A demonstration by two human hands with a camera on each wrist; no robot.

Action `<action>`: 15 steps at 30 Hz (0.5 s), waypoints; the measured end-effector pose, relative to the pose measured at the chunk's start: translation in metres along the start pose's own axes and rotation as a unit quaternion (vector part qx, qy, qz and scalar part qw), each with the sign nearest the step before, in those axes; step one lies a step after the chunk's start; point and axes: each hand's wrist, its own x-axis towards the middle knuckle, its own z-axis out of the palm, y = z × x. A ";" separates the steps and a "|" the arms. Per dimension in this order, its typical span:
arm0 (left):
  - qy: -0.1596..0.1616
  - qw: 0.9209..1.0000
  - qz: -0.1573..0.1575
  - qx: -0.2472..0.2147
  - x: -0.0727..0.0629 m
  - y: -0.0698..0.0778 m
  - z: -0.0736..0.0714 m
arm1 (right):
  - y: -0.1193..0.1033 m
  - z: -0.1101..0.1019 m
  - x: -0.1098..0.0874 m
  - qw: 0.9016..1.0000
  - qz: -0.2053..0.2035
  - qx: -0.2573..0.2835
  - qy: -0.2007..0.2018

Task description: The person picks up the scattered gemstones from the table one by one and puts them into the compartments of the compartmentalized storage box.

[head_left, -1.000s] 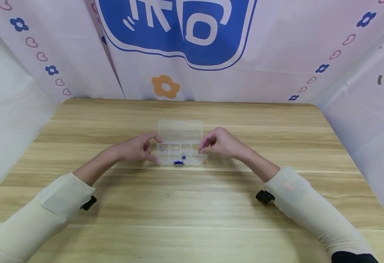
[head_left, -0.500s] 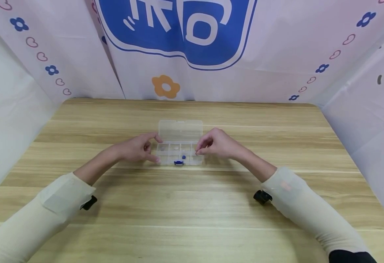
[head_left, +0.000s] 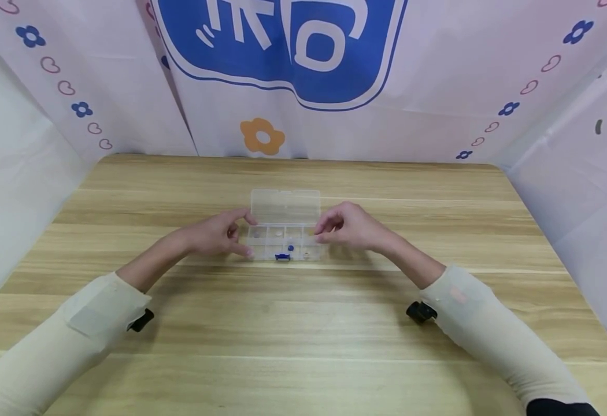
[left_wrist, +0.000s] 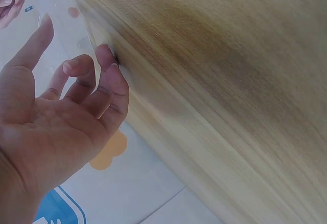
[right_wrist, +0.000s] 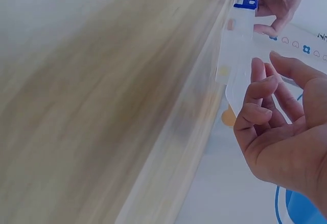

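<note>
A clear plastic compartment box point(head_left: 293, 254) stands on the table with its lid point(head_left: 285, 207) raised at the back. A blue latch point(head_left: 282, 256) sits on its front edge. Inside lie a small blue piece point(head_left: 290, 248) and a tiny pale piece point(head_left: 306, 255), too small to name. My left hand point(head_left: 215, 233) touches the box's left end with its straight thumb and forefinger. At the right end hovers my right hand point(head_left: 352, 228), its fingers bent. In the right wrist view, thumb and fingertips point(right_wrist: 268, 86) are apart, with nothing seen between them.
The wooden table point(head_left: 303, 329) reaches back to a white printed cloth point(head_left: 413, 127) hanging behind it. White cloth also hangs along both sides. A black wrist mount sits under each sleeve point(head_left: 100, 312).
A small reddish piece in my right fingertips is no longer visible there. The right hand went slightly left, then back right. A tiny piece now shows at front right. My left hand stays put.
</note>
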 end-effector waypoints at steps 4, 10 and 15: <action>0.000 1.000 0.000 0.001 0.001 -0.001 -0.001 | 0.007 -0.008 -0.011 1.000 0.010 -0.006 0.014; 0.007 1.000 0.018 -0.003 -0.001 -0.005 0.002 | 0.022 -0.023 -0.033 0.999 0.029 -0.026 0.035; 0.017 0.999 0.029 -0.010 -0.005 -0.012 0.006 | 0.035 -0.037 -0.053 0.997 0.042 -0.037 0.054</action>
